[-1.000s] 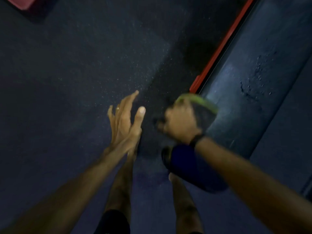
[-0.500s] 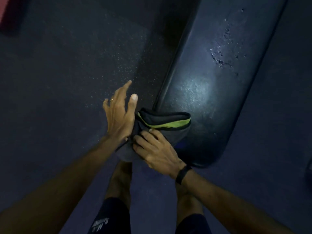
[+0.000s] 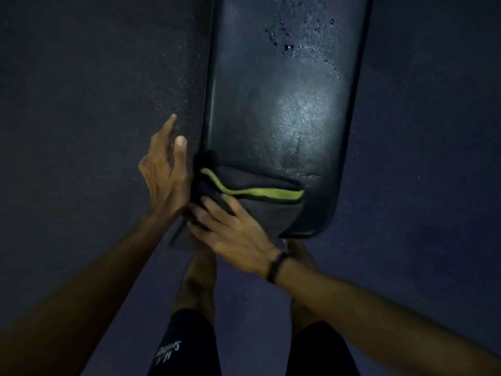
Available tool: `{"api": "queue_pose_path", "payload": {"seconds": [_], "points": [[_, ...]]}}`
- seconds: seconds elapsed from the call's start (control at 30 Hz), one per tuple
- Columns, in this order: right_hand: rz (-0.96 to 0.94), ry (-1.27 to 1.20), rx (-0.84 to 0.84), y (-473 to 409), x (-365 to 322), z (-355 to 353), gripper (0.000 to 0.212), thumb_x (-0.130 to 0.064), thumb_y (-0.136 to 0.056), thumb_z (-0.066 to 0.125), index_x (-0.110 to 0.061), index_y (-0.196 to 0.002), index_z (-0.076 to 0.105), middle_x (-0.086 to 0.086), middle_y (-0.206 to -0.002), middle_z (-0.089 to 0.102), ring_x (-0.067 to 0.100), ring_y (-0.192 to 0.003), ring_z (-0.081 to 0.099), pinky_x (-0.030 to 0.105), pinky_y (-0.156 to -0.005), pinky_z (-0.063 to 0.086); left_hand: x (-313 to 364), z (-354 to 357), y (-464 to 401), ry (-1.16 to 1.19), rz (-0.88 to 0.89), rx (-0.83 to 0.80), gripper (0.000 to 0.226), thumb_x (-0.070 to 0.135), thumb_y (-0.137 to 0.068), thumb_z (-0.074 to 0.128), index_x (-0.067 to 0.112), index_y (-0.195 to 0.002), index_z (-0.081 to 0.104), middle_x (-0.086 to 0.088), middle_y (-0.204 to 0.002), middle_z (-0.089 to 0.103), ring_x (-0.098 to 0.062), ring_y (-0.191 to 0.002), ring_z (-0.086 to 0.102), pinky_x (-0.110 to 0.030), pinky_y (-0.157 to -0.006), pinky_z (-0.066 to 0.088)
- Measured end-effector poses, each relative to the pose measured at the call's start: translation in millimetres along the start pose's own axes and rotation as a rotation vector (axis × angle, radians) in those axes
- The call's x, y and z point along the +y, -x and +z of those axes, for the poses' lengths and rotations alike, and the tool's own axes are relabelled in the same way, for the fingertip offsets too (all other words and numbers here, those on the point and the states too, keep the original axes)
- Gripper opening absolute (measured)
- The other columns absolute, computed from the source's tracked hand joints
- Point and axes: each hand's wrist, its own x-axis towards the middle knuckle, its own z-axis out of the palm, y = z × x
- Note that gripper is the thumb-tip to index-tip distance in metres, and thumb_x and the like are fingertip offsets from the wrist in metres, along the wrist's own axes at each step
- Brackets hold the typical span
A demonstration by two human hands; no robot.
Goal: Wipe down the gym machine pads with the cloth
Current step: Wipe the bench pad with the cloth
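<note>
A long black bench pad runs away from me, glossy, with water droplets near its far end. A dark grey cloth with a yellow-green edge is draped over the pad's near left corner. My right hand lies flat on the cloth with the fingers pointing left, pressing it against the pad. My left hand is beside the pad's left edge, fingers spread and upright, its palm against the cloth's left side. A black band circles my right wrist.
Dark speckled rubber flooring surrounds the pad on both sides. My bare legs and dark shorts are directly below the pad's near end.
The view has swung so the pad now points straight away from me. The cloth has gone from my raised right hand onto the pad's near corner, and my left hand has closed in beside it.
</note>
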Motion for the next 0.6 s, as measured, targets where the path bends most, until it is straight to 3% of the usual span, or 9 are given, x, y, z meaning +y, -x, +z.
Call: {"api": "queue_pose_path", "payload": {"seconds": [0.1,0.2,0.27,0.33,0.37,0.43,0.5,0.6], "points": [[0.038,0.009,-0.018,-16.9,-10.2,9.7,0.038,-0.013,-0.099,0.050,-0.020,-0.134,0.062,0.008,-0.149,0.050,0.031,-0.143,0.036,0.063,-0.118,0.015,0.3,-1.5,1.1,-0.002,-0.028,0.017,0.051,0.047,-0.104,0.037,0.024,-0.148,0.047,0.005,-0.142,0.052,0.002,-0.126,0.049,-0.041,-0.109,0.042],[0.065,-0.026,0.074,36.9,9.4,3.5,0.042,-0.007,-0.102,0.052,-0.022,-0.141,0.056,0.008,-0.156,0.042,0.029,-0.144,0.038,0.067,-0.114,0.024,6.7,2.8,-0.2,-0.019,-0.048,-0.020,0.052,0.049,-0.104,0.037,0.026,-0.150,0.044,0.012,-0.139,0.047,0.015,-0.120,0.044,-0.032,-0.108,0.041],[0.090,0.017,0.135,78.8,26.6,-1.1,0.043,-0.007,-0.101,0.056,-0.027,-0.140,0.058,0.005,-0.155,0.045,0.026,-0.140,0.044,0.065,-0.112,0.030,13.7,10.9,-0.6,-0.027,-0.075,-0.065,0.055,0.052,-0.103,0.035,0.028,-0.153,0.039,0.015,-0.141,0.041,0.026,-0.114,0.038,-0.018,-0.104,0.034],[0.129,0.064,0.134,115.4,45.2,-4.1,0.053,-0.009,-0.095,0.062,-0.032,-0.142,0.055,0.003,-0.155,0.045,0.025,-0.139,0.045,0.065,-0.110,0.033,19.8,21.7,-1.7,-0.034,-0.115,-0.096,0.055,0.050,-0.105,0.031,0.027,-0.155,0.034,0.014,-0.147,0.038,0.028,-0.113,0.033,-0.015,-0.103,0.026],[0.171,0.079,0.118,130.4,55.0,-6.3,0.062,-0.013,-0.089,0.067,-0.034,-0.145,0.051,0.002,-0.156,0.044,0.025,-0.140,0.042,0.066,-0.109,0.033,23.9,27.1,-2.5,-0.045,-0.131,-0.094,0.055,0.048,-0.106,0.029,0.026,-0.156,0.032,0.009,-0.152,0.037,0.023,-0.117,0.032,-0.018,-0.105,0.024],[0.323,0.032,0.090,151.1,71.5,-8.5,0.078,-0.040,-0.077,0.078,-0.036,-0.147,0.044,0.003,-0.158,0.036,0.027,-0.143,0.033,0.070,-0.106,0.032,30.7,36.3,-5.3,-0.046,-0.179,-0.074,0.054,0.044,-0.108,0.025,0.020,-0.157,0.029,-0.001,-0.158,0.035,0.003,-0.133,0.031,-0.022,-0.107,0.021],[0.536,-0.124,0.144,157.5,73.6,-7.2,0.080,-0.060,-0.078,0.072,-0.033,-0.147,0.042,0.004,-0.160,0.026,0.031,-0.145,0.026,0.069,-0.105,0.034,33.6,42.9,-9.0,-0.026,-0.247,-0.065,0.055,0.043,-0.109,0.022,0.015,-0.155,0.032,-0.006,-0.157,0.038,-0.016,-0.142,0.035,-0.026,-0.110,0.024],[0.908,-0.412,0.273,139.3,53.0,-5.6,0.081,-0.060,-0.083,0.066,-0.030,-0.151,0.035,0.007,-0.163,0.017,0.032,-0.150,0.019,0.047,-0.122,0.022,36.7,52.4,-15.2,0.025,-0.420,-0.082,0.064,0.052,-0.107,0.018,0.010,-0.143,0.050,-0.009,-0.140,0.055,-0.027,-0.129,0.049,-0.040,-0.111,0.034]]}}
